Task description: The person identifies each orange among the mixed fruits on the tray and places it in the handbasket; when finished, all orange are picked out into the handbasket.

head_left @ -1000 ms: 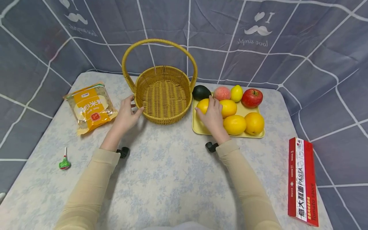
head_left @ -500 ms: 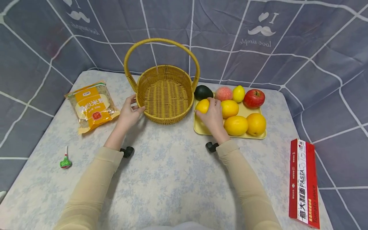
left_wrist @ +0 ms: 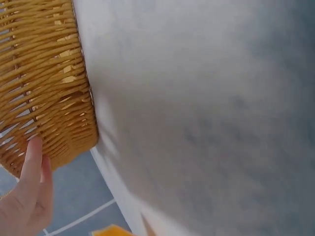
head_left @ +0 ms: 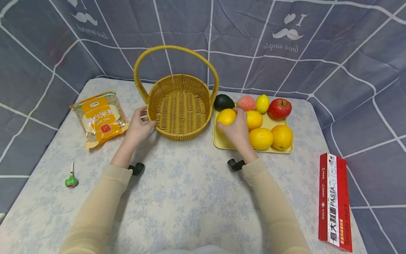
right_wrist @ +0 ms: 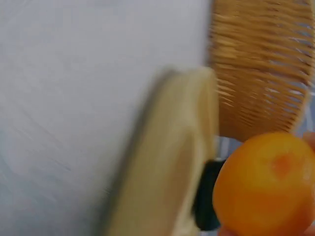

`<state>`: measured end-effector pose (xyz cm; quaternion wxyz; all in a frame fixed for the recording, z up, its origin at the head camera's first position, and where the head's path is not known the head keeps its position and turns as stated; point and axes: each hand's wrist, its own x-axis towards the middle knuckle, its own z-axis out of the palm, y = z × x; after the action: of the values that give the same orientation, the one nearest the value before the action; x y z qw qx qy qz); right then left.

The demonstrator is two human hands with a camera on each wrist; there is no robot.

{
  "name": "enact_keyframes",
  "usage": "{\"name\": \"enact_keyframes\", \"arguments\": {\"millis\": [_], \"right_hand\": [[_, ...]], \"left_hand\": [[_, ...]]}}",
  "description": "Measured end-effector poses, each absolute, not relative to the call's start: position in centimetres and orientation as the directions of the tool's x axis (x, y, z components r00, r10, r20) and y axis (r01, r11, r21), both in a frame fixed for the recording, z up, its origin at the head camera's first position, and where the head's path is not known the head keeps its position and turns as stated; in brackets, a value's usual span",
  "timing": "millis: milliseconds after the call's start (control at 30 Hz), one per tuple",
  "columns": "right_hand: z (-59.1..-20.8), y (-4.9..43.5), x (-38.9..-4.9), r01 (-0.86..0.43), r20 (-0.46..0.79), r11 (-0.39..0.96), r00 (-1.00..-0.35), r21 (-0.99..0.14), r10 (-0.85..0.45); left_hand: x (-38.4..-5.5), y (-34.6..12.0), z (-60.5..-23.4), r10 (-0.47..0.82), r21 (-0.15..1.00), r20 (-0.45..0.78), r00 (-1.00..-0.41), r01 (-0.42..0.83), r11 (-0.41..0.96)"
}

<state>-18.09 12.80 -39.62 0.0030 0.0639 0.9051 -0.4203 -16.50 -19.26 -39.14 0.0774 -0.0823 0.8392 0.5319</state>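
A golden wicker basket (head_left: 182, 109) with a tall hoop handle stands at the back of the table. My left hand (head_left: 139, 125) is at its left side; in the left wrist view, straight fingers (left_wrist: 33, 157) touch the woven wall. My right hand (head_left: 238, 128) grips a round orange (head_left: 226, 116) over the left part of the yellow tray (head_left: 223, 144). In the right wrist view the orange (right_wrist: 266, 184) looks large, with fingertips at its edges. A dark green avocado (head_left: 223, 102) lies behind it, at the tray's back left corner.
Also on the tray are a peach (head_left: 246, 103), a lemon (head_left: 262, 103), a red apple (head_left: 279, 108) and several yellow-orange fruits (head_left: 261, 138). A grain packet (head_left: 100, 118) and lollipop (head_left: 71, 180) lie left. A pasta box (head_left: 335, 203) lies right. Cloth walls stand behind.
The right hand has closed around the orange and shifted slightly right; more of the fruit shows. The basket has moved slightly toward me, with the left hand still at its side.
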Motion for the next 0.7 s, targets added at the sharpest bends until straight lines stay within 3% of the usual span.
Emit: {"name": "enact_keyframes", "arguments": {"millis": [367, 567, 700], "right_hand": [[-34.9, 10.8, -15.9, -0.126, 0.062, 0.561, -0.989, -0.818, -0.131], [-36.0, 7.2, -17.8, -0.193, 0.057, 0.512, -0.961, -0.837, -0.269], [-37.6, 4.4, -19.5, -0.173, -0.003, 0.508, -0.945, -0.844, -0.327]], "left_hand": [[-15.6, -20.2, -38.7, 0.011, 0.866, -0.217, -0.976, -0.188, 0.464], [-15.5, -20.4, -38.7, 0.020, 0.868, -0.235, -0.972, -0.201, 0.453], [-15.3, -20.6, -38.9, 0.032, 0.879, -0.260, -0.965, -0.223, 0.421]]}}
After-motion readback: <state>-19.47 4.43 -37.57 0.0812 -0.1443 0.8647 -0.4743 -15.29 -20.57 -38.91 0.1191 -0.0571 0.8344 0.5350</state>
